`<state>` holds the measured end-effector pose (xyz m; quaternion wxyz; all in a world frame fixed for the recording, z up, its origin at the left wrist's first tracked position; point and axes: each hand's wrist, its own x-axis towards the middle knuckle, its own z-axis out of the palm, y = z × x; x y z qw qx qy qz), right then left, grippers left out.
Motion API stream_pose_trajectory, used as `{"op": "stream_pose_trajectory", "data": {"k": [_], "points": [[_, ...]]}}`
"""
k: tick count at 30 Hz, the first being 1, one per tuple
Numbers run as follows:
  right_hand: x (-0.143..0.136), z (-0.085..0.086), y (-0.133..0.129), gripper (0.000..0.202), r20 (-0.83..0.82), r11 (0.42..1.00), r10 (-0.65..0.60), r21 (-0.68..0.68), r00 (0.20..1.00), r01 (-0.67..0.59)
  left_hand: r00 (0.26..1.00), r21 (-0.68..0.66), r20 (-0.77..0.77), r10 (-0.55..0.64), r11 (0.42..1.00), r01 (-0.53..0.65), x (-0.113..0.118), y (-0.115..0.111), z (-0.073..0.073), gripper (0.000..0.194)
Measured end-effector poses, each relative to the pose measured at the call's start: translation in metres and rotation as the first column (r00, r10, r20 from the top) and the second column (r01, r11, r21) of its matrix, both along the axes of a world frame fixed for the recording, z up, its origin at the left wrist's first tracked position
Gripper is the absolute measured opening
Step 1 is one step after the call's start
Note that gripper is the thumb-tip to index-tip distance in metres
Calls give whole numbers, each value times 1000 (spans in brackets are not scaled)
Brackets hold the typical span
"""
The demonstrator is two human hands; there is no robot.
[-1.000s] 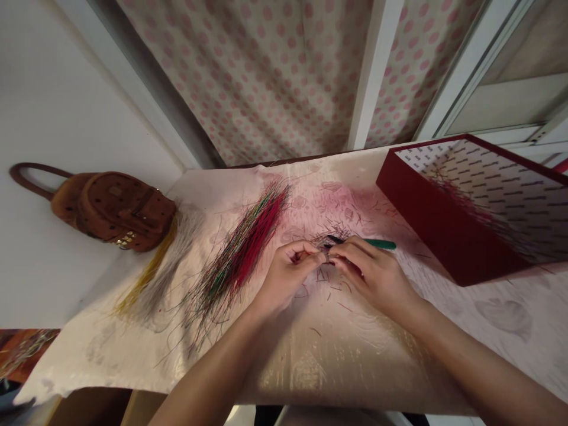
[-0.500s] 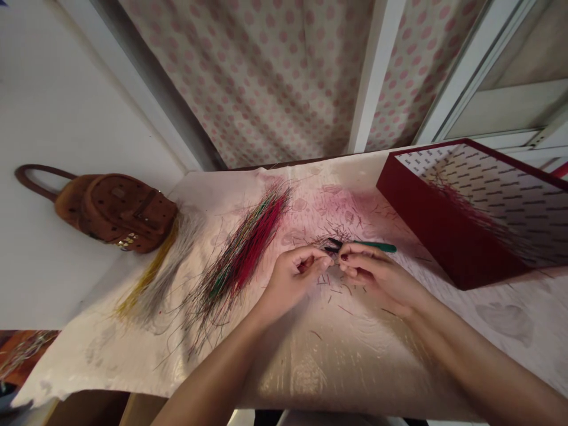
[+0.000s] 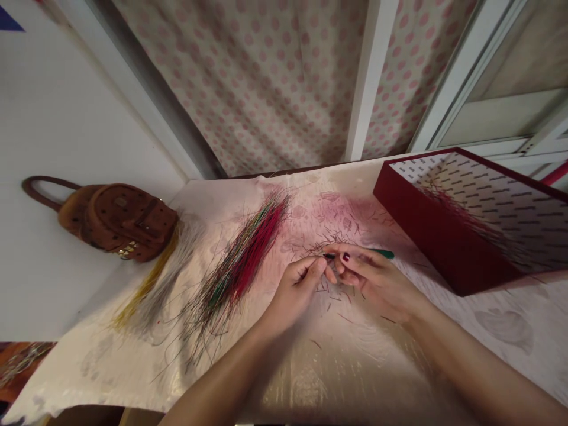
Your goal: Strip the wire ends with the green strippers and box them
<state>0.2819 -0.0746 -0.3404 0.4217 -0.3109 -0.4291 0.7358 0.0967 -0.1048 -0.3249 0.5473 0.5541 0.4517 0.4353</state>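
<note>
Close together over the middle of the table are both my hands. The thumb and forefinger of my left hand (image 3: 299, 290) are pinched, and whatever is between them is too small to make out. My right hand (image 3: 377, 278) has its fingers curled inward, the tips almost touching the left ones; what they hold cannot be seen clearly. A pliers-like tool with a green handle (image 3: 384, 253) lies under my right hand, which hides most of it. Short cut wire-like pieces (image 3: 339, 236) are scattered around my fingers.
To the left lie a bundle of red, green and dark thin strands (image 3: 248, 254), grey strands (image 3: 173, 278) and yellow strands (image 3: 144, 290). A brown backpack (image 3: 119, 219) leans at the wall. At right stands an open red box (image 3: 421, 236) with strands inside.
My right forefinger has moved left over the tool's dark jaws, covering more of them. My right thumb has turned so its dark red nail shows. The view has shifted slightly.
</note>
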Motion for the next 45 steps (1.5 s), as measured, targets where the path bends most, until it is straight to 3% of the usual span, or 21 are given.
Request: {"op": "stream_pose_trajectory", "data": {"k": [8,14,18,23,30,35,39,42,45], "points": [[-2,1,0,21,-32,999,13,39,999,-12,983,-54,21,-183,981,184,3,-4,-2,47],[2,2,0,23,-30,991,134,34,991,-133,996,67,30,79,994,-81,-1,6,-1,33],[-3,1,-6,23,-29,953,297,-52,954,-298,974,-24,224,-18,999,24,3,6,-5,27],[-10,0,-9,22,-118,943,290,-132,950,-305,903,-133,430,0,989,63,7,4,-9,25],[-13,3,-8,23,-113,931,319,-150,941,-334,824,-175,504,258,965,-195,-5,13,-7,22],[-11,1,-7,25,-86,923,346,-146,934,-356,713,-231,619,330,944,-236,-24,23,2,23],[-9,-1,-8,27,-46,929,344,-129,938,-348,628,-225,657,417,904,-364,-41,32,5,17],[-7,-1,-5,33,69,947,320,-16,945,-320,560,-256,672,484,862,-438,-51,38,6,16],[-2,1,-1,40,274,928,246,210,930,-307,524,-265,691,499,848,-458,-57,40,6,19]]}}
